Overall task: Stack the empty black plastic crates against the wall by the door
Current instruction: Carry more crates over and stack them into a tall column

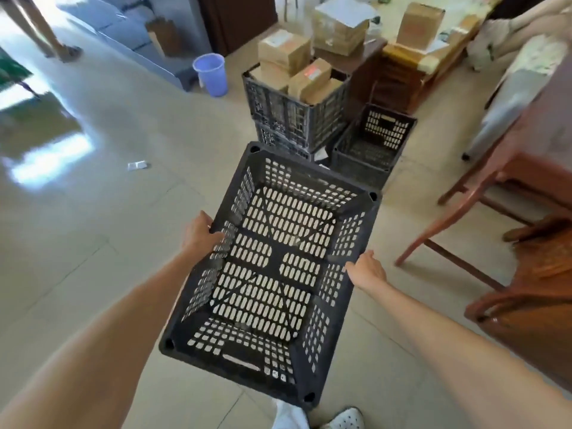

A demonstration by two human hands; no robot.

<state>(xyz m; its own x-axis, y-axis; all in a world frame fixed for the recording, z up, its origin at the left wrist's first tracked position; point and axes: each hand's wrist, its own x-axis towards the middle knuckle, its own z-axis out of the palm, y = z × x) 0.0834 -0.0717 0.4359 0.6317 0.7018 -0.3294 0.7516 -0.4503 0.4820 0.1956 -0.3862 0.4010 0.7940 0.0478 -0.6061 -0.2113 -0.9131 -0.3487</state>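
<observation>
An empty black perforated plastic crate point(272, 270) hangs above the tiled floor in front of me, its opening facing up. My left hand point(199, 233) grips its left rim, fingers curled over the edge. On the right rim my right hand point(368, 269) holds the opposite side. Ahead on the floor sits another empty black crate point(371, 144). Left of that one stand two stacked black crates point(294, 116), the upper one full of cardboard boxes.
A lilac plastic bucket point(211, 74) stands at the back left of the crates. Wooden chairs point(507, 218) crowd the right side. More cardboard boxes point(340, 29) lie on low furniture behind. A scrap of paper point(136, 165) lies on the floor at left.
</observation>
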